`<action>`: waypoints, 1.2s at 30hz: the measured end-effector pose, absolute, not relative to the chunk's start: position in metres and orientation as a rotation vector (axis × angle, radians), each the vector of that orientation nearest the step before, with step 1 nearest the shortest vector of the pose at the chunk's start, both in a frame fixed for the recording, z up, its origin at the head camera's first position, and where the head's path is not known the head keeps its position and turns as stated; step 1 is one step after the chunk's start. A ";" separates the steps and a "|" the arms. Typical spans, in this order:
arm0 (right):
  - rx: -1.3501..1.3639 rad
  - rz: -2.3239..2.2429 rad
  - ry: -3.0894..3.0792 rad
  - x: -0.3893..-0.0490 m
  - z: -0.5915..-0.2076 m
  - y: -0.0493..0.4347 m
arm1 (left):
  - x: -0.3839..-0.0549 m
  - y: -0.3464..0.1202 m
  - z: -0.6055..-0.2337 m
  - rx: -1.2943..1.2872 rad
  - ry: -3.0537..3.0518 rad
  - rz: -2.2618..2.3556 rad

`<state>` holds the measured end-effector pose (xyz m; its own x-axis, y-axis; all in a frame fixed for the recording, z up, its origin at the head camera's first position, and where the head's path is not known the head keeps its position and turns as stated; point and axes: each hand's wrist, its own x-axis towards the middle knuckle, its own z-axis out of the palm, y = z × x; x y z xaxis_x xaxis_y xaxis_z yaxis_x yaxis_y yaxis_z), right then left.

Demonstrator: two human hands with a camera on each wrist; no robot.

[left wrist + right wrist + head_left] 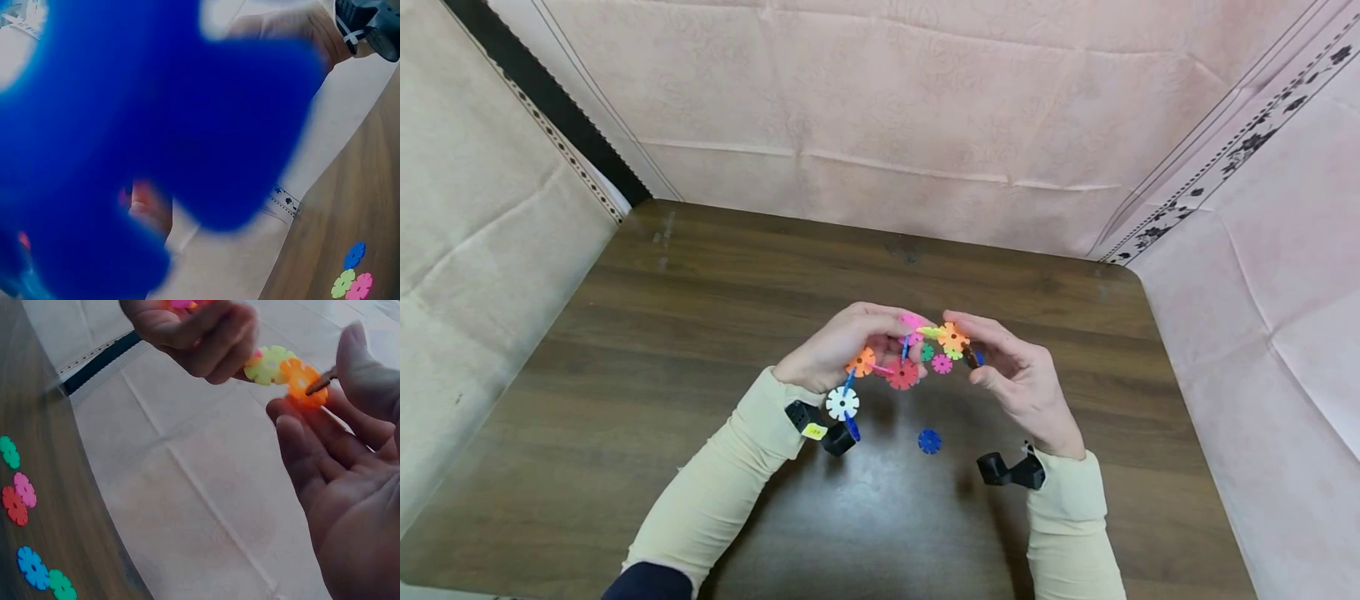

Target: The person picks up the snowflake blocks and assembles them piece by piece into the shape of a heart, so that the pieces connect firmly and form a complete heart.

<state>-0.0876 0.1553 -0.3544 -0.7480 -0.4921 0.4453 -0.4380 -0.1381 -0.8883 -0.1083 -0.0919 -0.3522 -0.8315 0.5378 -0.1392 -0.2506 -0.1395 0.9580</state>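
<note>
A chain of slotted plastic flower discs hangs above the table between both hands. My left hand (868, 329) grips it near a pink disc (912, 323). From there the chain drops through a red disc (902, 375) and an orange one to a white disc (842, 403) by the left wrist. Toward the right it runs through a lime disc (271, 365) to an orange disc (304, 382). A brown disc (322, 382), seen edge-on, sits in that orange disc, and my right hand (1018, 371) pinches it between thumb and fingers. A blurred blue disc (156, 125) fills most of the left wrist view.
A loose blue disc (929, 442) lies on the wooden table (737, 275) nearer the body. Beneath the hands are more loose discs, including green (927, 352) and pink (942, 364) ones. Pale cloth (887, 100) walls in the table at the back and both sides.
</note>
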 end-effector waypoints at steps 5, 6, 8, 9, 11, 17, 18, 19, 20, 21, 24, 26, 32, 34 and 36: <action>-1.061 -2.084 2.043 -0.088 -0.356 0.156 | -0.108 -0.090 -0.353 0.298 1.611 2.024; -1.044 -2.096 2.045 -0.088 -0.357 0.156 | -0.108 -0.089 -0.352 0.295 1.601 2.031; -1.011 -2.122 2.044 -0.088 -0.358 0.156 | -0.107 -0.088 -0.352 0.285 1.577 2.042; -1.000 -2.131 2.044 -0.088 -0.359 0.156 | -0.107 -0.088 -0.351 0.281 1.567 2.044; -0.980 -2.124 2.051 -0.088 -0.360 0.157 | -0.108 -0.087 -0.351 0.274 1.544 2.042; -0.885 -2.081 2.063 -0.097 -0.375 0.164 | -0.113 -0.091 -0.353 0.328 1.627 2.046; -0.822 -2.051 2.128 -0.100 -0.380 0.167 | -0.113 -0.092 -0.353 0.333 1.654 2.052; -0.743 -2.000 2.216 -0.104 -0.386 0.170 | -0.114 -0.094 -0.353 0.337 1.678 2.057; -0.643 -1.915 2.320 -0.108 -0.392 0.173 | -0.114 -0.095 -0.353 0.335 1.688 2.070; -0.535 -1.805 2.416 -0.112 -0.398 0.177 | -0.114 -0.096 -0.352 0.327 1.690 2.085; -0.296 -1.381 2.628 -0.123 -0.420 0.185 | -0.114 -0.098 -0.351 0.288 1.657 2.133; -0.245 -1.171 2.665 -0.129 -0.435 0.189 | -0.114 -0.099 -0.350 0.262 1.593 2.176; -0.186 -0.949 2.736 -0.138 -0.463 0.191 | -0.113 -0.097 -0.351 0.189 1.412 2.290; -0.169 -0.926 2.751 -0.140 -0.466 0.191 | -0.113 -0.097 -0.350 0.168 1.378 2.322; -0.165 -0.897 2.758 -0.141 -0.467 0.190 | -0.112 -0.096 -0.350 0.149 1.346 2.350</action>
